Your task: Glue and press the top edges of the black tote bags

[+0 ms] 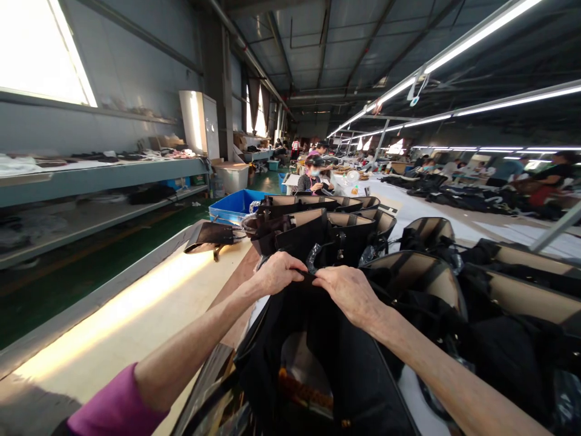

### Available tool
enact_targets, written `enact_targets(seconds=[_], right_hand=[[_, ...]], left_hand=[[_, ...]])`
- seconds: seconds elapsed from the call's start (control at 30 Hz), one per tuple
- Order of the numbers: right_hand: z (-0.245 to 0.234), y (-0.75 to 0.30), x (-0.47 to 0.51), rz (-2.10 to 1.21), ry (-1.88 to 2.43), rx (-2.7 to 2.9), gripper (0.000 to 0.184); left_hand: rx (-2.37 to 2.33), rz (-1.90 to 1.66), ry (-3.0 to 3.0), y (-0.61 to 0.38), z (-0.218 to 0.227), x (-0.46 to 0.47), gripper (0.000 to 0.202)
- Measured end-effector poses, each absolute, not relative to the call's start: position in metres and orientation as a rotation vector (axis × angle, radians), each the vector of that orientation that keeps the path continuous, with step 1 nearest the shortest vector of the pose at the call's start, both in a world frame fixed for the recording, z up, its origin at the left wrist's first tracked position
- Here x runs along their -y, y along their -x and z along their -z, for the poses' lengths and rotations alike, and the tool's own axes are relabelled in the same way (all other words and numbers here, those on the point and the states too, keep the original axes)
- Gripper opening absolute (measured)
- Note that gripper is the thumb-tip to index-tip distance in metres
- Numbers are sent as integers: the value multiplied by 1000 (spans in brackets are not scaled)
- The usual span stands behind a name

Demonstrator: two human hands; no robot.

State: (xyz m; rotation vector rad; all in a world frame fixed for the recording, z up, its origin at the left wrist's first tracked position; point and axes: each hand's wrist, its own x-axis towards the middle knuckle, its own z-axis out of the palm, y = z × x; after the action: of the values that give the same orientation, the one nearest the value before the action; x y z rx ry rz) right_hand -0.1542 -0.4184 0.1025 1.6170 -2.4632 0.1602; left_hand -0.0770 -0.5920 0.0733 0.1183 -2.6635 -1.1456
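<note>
A large black bag (pixel 354 357) stands open in front of me, its mouth facing up and something orange-brown showing deep inside. My left hand (pixel 280 272) pinches the bag's far rim between thumb and fingers. Just to its right, my right hand (pixel 347 289) grips the same rim, its fingers closed over the black fabric. A plastic-wrapped handle (pixel 313 257) rises behind the rim between my hands. More black bags with beige linings (pixel 349 227) stand close beyond, and others (pixel 426 272) crowd the right side.
A pale tabletop (pixel 149 303) runs along the left, with a dark brown piece (pixel 213 235) lying on it. Behind sits a blue bin (pixel 236 206). A co-worker (pixel 312 175) is seated beyond the bags. A shelf bench (pixel 109 175) lines the left wall.
</note>
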Motion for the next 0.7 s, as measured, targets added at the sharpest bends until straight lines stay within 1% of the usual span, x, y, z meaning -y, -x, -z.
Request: enact_targets(seconds=[0.1,0.23,0.33,0.43,0.5,0.6,0.7], right_hand=[[-102,153,422,-107,-1589,2484,16],[-104,152,429,-96,-1599,2505,8],[-106,150,436,-118,-1654,2517,24],[-108,147,440,-114,-1693,2545,32],[-109,146,439,-103,-1710,2559,28],[-109,145,434,-97,-1709,2586,20],[-110,145,433,-115,-1696,2614,18]], left_hand=[[2646,1174,-111,76,-73,592,26],[2595,1248,-81,77,-75,585,23],[2579,1258,-100,81,-76,580,28],[2567,1338,-117,77,-78,577,32],[2551,1373,-180,60,-81,574,39],[2521,1329,-342,9,-82,561,62],[2485,1236,-556,-48,-77,539,76]])
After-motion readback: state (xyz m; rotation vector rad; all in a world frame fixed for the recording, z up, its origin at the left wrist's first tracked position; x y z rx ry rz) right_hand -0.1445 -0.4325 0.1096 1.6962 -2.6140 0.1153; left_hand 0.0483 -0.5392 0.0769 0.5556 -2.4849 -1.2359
